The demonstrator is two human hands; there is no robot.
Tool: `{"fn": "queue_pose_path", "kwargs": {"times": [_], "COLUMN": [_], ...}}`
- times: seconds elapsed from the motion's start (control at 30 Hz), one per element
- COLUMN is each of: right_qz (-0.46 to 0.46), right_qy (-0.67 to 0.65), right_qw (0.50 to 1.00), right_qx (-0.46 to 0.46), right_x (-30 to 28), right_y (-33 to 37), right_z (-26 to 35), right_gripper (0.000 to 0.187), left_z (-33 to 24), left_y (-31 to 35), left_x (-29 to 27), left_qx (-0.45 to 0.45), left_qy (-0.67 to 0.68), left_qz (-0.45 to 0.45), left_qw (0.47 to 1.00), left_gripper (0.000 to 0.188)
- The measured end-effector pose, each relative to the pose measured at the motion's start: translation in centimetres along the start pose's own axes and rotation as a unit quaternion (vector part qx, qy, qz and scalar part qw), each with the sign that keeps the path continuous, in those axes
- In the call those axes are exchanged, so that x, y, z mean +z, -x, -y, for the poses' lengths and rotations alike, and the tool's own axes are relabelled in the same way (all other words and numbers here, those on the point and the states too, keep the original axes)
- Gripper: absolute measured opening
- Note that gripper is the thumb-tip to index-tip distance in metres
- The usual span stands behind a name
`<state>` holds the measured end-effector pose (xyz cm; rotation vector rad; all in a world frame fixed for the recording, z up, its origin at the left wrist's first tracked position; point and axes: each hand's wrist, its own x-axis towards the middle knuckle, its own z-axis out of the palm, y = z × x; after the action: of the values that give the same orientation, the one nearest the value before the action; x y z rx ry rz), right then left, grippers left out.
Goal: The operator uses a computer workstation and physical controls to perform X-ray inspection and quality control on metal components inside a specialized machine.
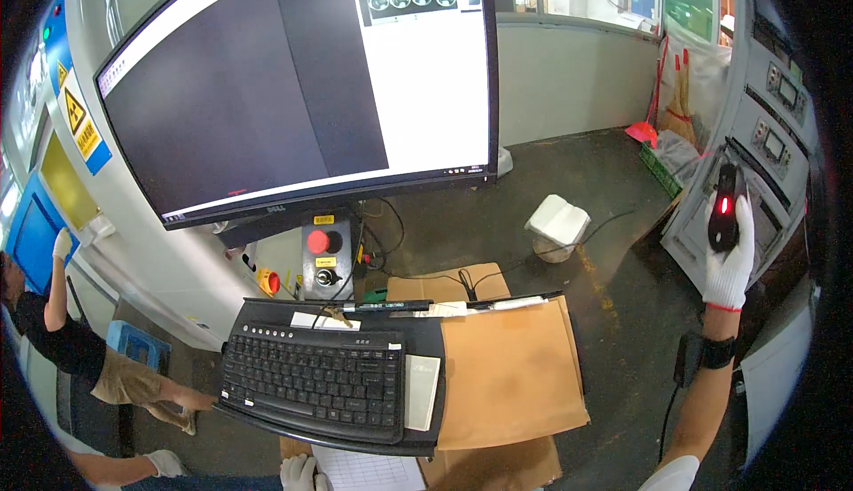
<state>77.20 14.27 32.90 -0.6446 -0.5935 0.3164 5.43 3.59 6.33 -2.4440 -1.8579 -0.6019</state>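
My right hand (731,264), in a white knit glove with a red cuff, is wrapped round a black computer mouse (727,224) with a glowing red light. It is raised at the right, in front of the grey cabinet. A black band (717,351) with a cable circles my right wrist. At the lower edge, my gloved left hand (302,473) has its fingers curled beside a lined paper sheet (369,471); what it grips, if anything, is hidden. Ahead lies a black keyboard (311,380) on a dark tray, with a tan cardboard sheet (511,375) on its right.
A large monitor (311,73) stands above the keyboard, beside a control box (327,264) with a red button. A stool (555,224) with a white seat is on the floor. At left, a person (58,335) reaches toward a blue panel; another gloved hand (167,464) shows lower left.
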Motion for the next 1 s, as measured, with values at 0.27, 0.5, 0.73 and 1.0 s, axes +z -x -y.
{"fn": "queue_pose_path", "kwargs": {"times": [0.27, 0.5, 0.73, 1.0], "right_qz": [-0.016, 0.017, -0.024, 0.328], "right_qy": [0.214, 0.206, 0.28, 0.561], "right_qw": [0.976, 0.95, 0.911, 0.76], "right_qx": [0.048, 0.235, 0.3, -0.029], "right_x": [-6.4, -11.7, -8.1, -3.4], "right_y": [10.9, 24.3, 37.8, 43.5], "right_z": [0.1, 2.1, 3.2, -1.5], "right_gripper": [0.056, 0.069, 0.058, 0.063], "left_z": [0.2, -0.3, -0.2, 0.9], "left_y": [0.1, 0.0, 0.2, -0.2], "left_x": [0.8, -0.4, -0.5, 1.2], "left_qx": [-0.008, -0.017, 0.011, 0.03], "left_qy": [0.002, 0.001, 0.031, 0.05], "left_qz": [-0.006, -0.014, -0.041, -0.047], "left_qw": [1.0, 1.0, 0.999, 0.997], "left_gripper": [0.041, 0.039, 0.035, 0.029]}}
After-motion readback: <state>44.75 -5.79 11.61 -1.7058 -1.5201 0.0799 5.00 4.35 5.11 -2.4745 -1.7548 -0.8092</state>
